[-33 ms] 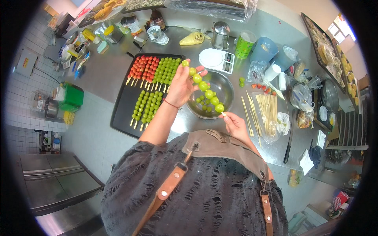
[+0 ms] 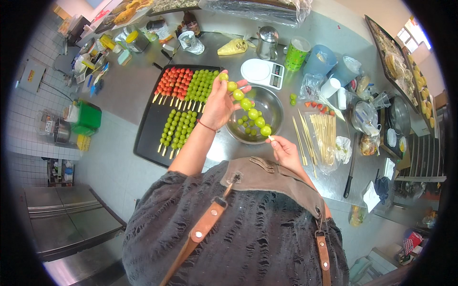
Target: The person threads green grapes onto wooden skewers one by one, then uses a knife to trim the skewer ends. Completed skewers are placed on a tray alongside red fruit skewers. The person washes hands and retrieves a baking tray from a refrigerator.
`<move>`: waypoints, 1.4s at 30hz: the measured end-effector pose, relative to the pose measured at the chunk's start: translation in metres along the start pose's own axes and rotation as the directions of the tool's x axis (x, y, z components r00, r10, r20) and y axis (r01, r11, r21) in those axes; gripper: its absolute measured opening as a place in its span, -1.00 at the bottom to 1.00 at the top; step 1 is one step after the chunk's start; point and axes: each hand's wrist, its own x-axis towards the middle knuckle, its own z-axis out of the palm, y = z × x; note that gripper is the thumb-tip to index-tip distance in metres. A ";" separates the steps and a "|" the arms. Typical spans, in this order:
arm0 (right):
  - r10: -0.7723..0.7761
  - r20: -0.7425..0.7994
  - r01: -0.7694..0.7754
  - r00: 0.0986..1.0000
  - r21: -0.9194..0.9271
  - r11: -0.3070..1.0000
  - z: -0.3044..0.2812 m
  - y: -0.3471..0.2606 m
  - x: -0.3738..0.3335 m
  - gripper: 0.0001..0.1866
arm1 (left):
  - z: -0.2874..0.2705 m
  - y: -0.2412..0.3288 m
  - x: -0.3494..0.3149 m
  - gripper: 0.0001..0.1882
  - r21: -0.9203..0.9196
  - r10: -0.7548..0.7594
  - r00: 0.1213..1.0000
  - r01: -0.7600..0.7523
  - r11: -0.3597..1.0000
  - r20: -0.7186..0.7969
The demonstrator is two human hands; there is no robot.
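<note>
A skewer of green grapes (image 2: 245,104) slants over the metal bowl (image 2: 279,117), its far end up to the left. My left hand (image 2: 221,102) is closed about the far end, thumb and fingers on the upper grapes. The bare stick end at the near right is pinched in my right hand (image 2: 285,151). Several loose grapes (image 2: 247,125) lie in the bowl below. To the left, a black tray (image 2: 148,136) bears finished-looking rows of red fruit skewers (image 2: 175,83) and green grape skewers (image 2: 179,128).
Bamboo sticks (image 2: 323,138) lie right of the bowl, with a knife (image 2: 349,178) beyond them. A white kitchen scale (image 2: 255,71) stands behind the bowl, near a steel pitcher (image 2: 267,43) and a green cup (image 2: 296,53). Red fruit pieces (image 2: 320,107) and two grapes (image 2: 293,99) rest on the counter.
</note>
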 end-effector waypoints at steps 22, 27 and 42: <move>0.080 0.024 -0.081 0.997 0.093 0.992 0.020 -0.014 0.028 -0.71 | -0.028 -0.070 -0.044 -0.32 0.143 -0.307 0.945 0.322 0.936 -0.116; 0.127 0.037 -0.133 0.991 0.253 0.958 0.060 0.002 0.057 -0.65 | -0.043 -0.078 -0.073 -0.56 0.379 -0.277 0.960 0.267 0.886 -0.029; 0.214 0.335 -0.207 0.918 -0.057 0.977 0.182 0.035 0.101 -0.68 | -0.133 0.002 -0.100 -0.50 -0.058 0.063 0.909 -0.095 0.994 -0.413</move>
